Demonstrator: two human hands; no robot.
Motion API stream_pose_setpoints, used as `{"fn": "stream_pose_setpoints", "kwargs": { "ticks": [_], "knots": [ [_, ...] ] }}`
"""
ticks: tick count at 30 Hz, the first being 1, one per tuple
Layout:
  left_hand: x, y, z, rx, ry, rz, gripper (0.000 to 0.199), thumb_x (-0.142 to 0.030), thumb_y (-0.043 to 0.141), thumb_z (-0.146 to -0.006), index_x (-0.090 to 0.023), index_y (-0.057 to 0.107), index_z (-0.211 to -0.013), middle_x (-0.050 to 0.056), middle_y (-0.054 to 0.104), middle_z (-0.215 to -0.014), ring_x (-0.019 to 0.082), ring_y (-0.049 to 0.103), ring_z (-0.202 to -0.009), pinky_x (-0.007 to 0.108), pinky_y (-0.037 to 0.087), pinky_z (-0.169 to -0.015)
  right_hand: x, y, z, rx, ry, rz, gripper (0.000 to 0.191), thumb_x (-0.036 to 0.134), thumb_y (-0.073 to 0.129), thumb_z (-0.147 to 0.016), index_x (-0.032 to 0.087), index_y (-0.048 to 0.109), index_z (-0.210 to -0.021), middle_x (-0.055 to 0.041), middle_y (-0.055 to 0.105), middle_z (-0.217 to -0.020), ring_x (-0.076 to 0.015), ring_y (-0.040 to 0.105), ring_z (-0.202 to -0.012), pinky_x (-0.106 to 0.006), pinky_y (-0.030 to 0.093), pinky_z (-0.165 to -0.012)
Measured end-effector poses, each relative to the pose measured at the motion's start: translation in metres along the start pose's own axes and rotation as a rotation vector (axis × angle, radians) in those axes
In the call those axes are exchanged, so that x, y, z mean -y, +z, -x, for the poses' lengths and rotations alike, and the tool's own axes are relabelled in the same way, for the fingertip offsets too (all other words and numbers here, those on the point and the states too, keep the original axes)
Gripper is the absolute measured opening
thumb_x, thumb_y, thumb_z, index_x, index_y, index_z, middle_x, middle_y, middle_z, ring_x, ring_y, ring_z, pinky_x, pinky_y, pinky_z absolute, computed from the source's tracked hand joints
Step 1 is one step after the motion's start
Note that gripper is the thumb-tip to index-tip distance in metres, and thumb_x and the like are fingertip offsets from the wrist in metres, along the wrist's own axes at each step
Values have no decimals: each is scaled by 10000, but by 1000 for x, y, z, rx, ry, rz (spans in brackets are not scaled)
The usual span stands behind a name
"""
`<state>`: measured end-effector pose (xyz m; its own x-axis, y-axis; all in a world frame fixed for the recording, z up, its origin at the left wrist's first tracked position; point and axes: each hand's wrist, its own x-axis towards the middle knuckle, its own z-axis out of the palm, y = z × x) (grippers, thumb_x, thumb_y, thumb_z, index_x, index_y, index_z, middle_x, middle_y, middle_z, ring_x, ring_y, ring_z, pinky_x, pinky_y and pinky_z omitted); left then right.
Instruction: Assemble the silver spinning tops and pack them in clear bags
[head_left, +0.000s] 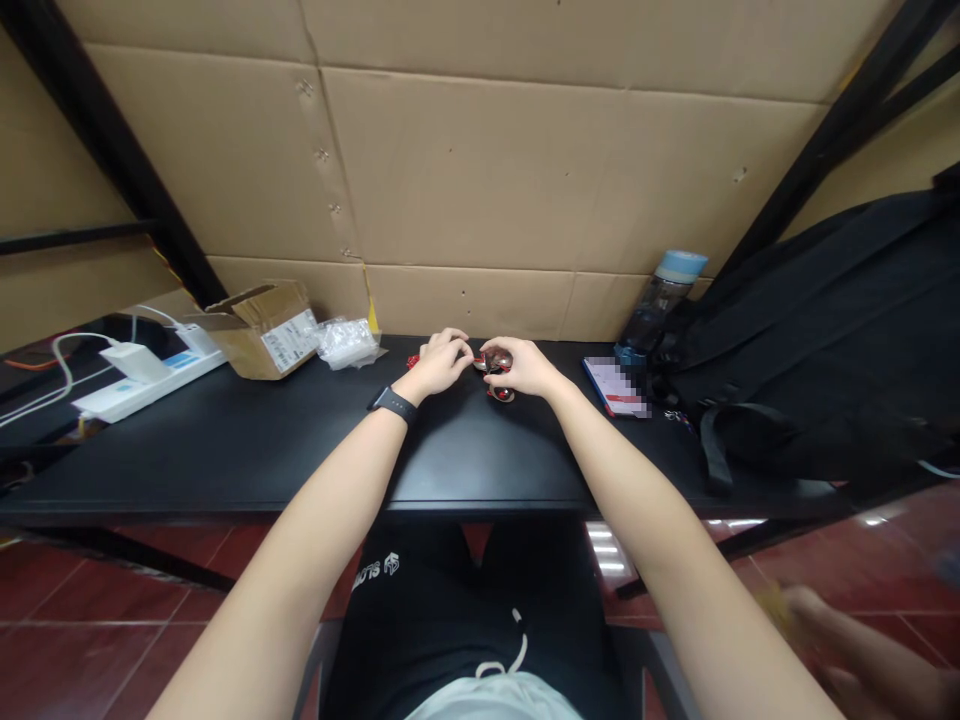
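Note:
Near the back of the black table, my right hand curls its thumb and fingers around a small shiny red and dark-metallic object. Its exact kind is too small to make out. A rounded red and gold part shows just below those fingers. My left hand, with a black watch on the wrist, is close on the left, thumb and index fingertip pinched together beside the object's left end. What the pinch holds is hidden. A small red piece lies partly behind the left hand.
On the left are an opened cardboard box, clear plastic wrap and a white power strip with chargers. A phone, a blue-lidded bottle and a black backpack stand right. Cardboard panels close the back.

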<state>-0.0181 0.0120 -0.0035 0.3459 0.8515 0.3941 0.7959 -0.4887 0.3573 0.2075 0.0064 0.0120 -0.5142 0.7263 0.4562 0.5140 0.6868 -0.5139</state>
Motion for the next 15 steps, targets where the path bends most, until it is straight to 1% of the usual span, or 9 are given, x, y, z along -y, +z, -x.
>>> {"fn": "stream_pose_setpoints", "kwargs": {
  "ticks": [2, 5, 7, 9, 12, 15],
  "knots": [
    [6, -3, 0, -19, -17, -18, 170, -331, 542, -1000, -236, 683, -994, 83, 556, -1439, 310, 476, -1338, 509, 411, -1072, -1, -3, 0, -7, 14, 16, 438, 248, 827, -700, 199, 732, -1125, -33, 774, -1017, -191, 707, -905, -311, 535, -882],
    [24, -10, -1, -80, -66, -32, 172, -339, 556, -993, -235, 691, -1012, 91, 575, -1402, 309, 493, -1322, 506, 416, -1075, -7, -11, 1, -59, 67, 63, 447, 291, 852, -702, 193, 743, -1124, -48, 772, -1015, -198, 700, -900, -316, 535, -864],
    [40, -16, -1, -132, -100, -46, 182, -340, 560, -985, -229, 699, -1026, 97, 589, -1356, 301, 516, -1291, 495, 416, -1091, -15, -17, 1, -103, 119, 117, 451, 319, 860, -707, 192, 752, -1126, -62, 769, -1028, -200, 689, -886, -321, 536, -847],
    [55, -21, -1, -154, -120, -76, 186, -328, 573, -966, -217, 711, -1022, 106, 604, -1290, 293, 538, -1249, 469, 416, -1108, -28, -25, 2, -126, 175, 195, 438, 349, 860, -714, 192, 767, -1112, -77, 762, -1040, -206, 683, -878, -330, 538, -839],
    [71, -26, 0, -117, -155, -138, 176, -296, 605, -919, -198, 733, -989, 120, 616, -1205, 297, 556, -1199, 436, 426, -1111, -48, -36, 4, -110, 266, 312, 421, 383, 851, -728, 183, 786, -1092, -96, 757, -1028, -224, 696, -891, -335, 541, -853],
    [79, -28, 2, -48, -197, -186, 179, -264, 603, -895, -187, 751, -959, 131, 624, -1159, 292, 584, -1117, 422, 443, -1091, -65, -45, 9, -60, 372, 395, 412, 397, 838, -741, 196, 791, -1096, -93, 768, -1027, -239, 714, -922, -330, 543, -865]
  ]
}}
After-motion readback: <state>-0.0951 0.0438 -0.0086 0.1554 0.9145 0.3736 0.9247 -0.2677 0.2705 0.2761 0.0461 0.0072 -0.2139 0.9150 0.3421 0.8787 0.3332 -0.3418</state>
